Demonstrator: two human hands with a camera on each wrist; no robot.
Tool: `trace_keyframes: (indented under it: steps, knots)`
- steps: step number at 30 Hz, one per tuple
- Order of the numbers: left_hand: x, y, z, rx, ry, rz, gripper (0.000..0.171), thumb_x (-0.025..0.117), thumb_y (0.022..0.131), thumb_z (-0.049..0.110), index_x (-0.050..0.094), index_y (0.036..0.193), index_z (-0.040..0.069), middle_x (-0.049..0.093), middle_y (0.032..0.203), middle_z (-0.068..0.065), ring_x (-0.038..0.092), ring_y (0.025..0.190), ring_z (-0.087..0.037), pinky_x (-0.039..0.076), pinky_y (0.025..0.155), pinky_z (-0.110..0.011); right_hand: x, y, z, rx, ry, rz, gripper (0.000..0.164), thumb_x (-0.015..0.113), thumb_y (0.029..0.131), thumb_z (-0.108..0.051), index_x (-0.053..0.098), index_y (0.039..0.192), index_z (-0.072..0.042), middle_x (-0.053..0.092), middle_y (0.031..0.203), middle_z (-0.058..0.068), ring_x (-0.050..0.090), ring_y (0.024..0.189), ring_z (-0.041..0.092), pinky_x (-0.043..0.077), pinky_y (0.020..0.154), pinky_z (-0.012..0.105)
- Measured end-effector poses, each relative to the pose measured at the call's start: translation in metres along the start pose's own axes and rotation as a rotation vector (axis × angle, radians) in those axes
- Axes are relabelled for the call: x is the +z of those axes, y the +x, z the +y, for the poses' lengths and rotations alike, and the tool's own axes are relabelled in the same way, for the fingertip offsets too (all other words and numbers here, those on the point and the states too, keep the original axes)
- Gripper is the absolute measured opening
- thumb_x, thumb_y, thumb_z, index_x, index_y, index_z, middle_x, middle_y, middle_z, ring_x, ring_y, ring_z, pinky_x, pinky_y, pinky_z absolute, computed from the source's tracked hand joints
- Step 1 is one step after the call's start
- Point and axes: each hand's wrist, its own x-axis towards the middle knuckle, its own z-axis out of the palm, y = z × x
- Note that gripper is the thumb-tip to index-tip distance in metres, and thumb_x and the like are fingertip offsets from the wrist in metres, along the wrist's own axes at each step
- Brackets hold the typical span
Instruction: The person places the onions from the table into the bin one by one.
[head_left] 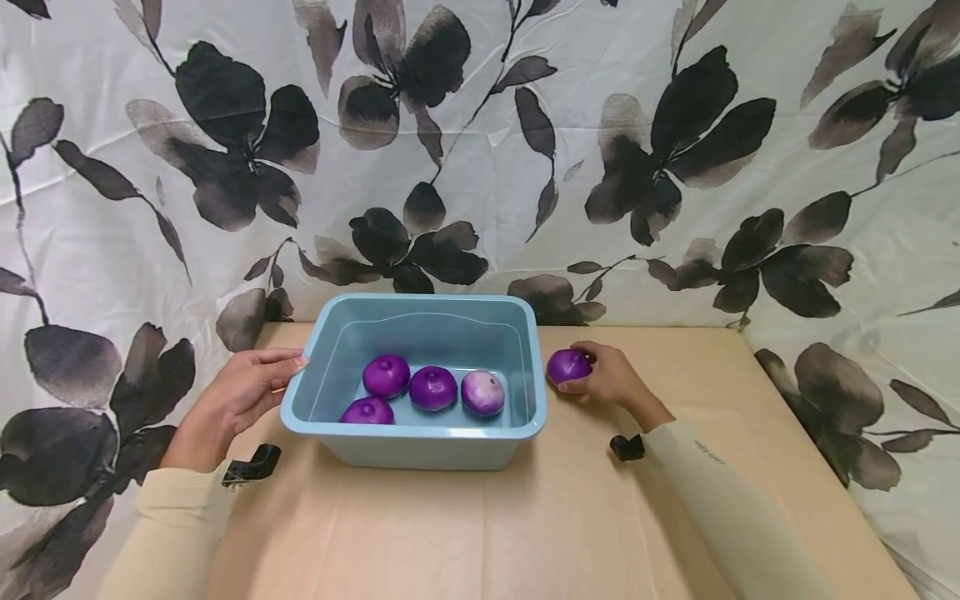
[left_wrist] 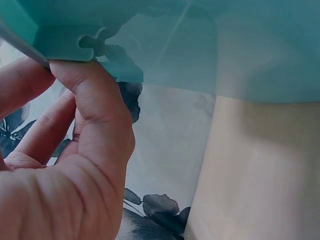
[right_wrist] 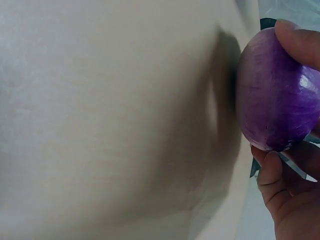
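Observation:
A light blue plastic bin stands on the table, holding several peeled purple onions, one of them a paler onion at the right. My left hand pinches the bin's left rim between thumb and fingers; the left wrist view shows the thumb against the rim's underside. Just outside the bin's right wall, my right hand grips another purple onion with thumb and fingertips on opposite sides. In the right wrist view this onion is close over the table, beside its shadow.
Brown paper-like covering lies over the table. A white cloth with dark printed flowers hangs behind the table and continues along both sides. Each sleeve carries a small black wrist camera near the cuff.

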Motion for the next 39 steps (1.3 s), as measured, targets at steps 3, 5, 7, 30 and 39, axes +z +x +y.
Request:
trace_keyframes:
  steps: [3, 5, 7, 30, 39]
  knots:
    - [0.002, 0.000, 0.001, 0.002, 0.000, 0.001, 0.021, 0.069, 0.100, 0.008, 0.076, 0.093, 0.027, 0.077, 0.093, 0.008, 0.075, 0.086, -0.006, 0.064, 0.077, -0.025, -0.005, -0.001, -0.003, 0.000, 0.012, 0.005, 0.081, 0.094, 0.075, -0.029, 0.057, 0.143, -0.002, 0.065, 0.132, 0.026, 0.063, 0.119, 0.043, 0.056, 0.103, 0.058]
    - [0.003, 0.000, 0.002, 0.004, 0.003, 0.003, 0.021, 0.069, 0.100, 0.008, 0.077, 0.093, 0.027, 0.077, 0.092, 0.008, 0.075, 0.085, -0.006, 0.065, 0.076, -0.025, -0.008, -0.001, -0.006, -0.003, 0.018, 0.005, 0.081, 0.093, 0.075, -0.028, 0.057, 0.143, -0.001, 0.065, 0.132, 0.026, 0.062, 0.120, 0.043, 0.056, 0.103, 0.058]
    - [0.003, 0.000, 0.003, 0.003, 0.002, 0.004, 0.021, 0.069, 0.100, 0.008, 0.077, 0.093, 0.026, 0.077, 0.092, 0.008, 0.075, 0.085, -0.006, 0.065, 0.076, -0.026, -0.012, -0.001, -0.010, -0.014, 0.016, 0.003, 0.080, 0.093, 0.075, -0.027, 0.058, 0.142, -0.001, 0.066, 0.132, 0.026, 0.062, 0.120, 0.043, 0.056, 0.103, 0.058]
    - [0.004, 0.002, 0.003, 0.009, -0.005, -0.007, 0.022, 0.069, 0.100, 0.008, 0.078, 0.092, 0.026, 0.078, 0.091, 0.008, 0.075, 0.083, -0.006, 0.065, 0.075, -0.025, -0.074, -0.019, -0.051, -0.154, -0.064, -0.005, 0.078, 0.096, 0.070, -0.029, 0.065, 0.135, -0.001, 0.073, 0.119, 0.019, 0.066, 0.108, 0.034, 0.056, 0.084, 0.037]
    - [0.005, -0.002, -0.001, -0.002, -0.006, -0.003, 0.023, 0.069, 0.100, 0.008, 0.078, 0.092, 0.027, 0.077, 0.091, 0.008, 0.075, 0.083, -0.006, 0.065, 0.076, -0.025, -0.088, -0.023, -0.063, -0.174, -0.066, -0.040, 0.076, 0.097, 0.070, -0.027, 0.065, 0.135, -0.004, 0.073, 0.124, 0.017, 0.063, 0.106, 0.033, 0.056, 0.082, 0.036]
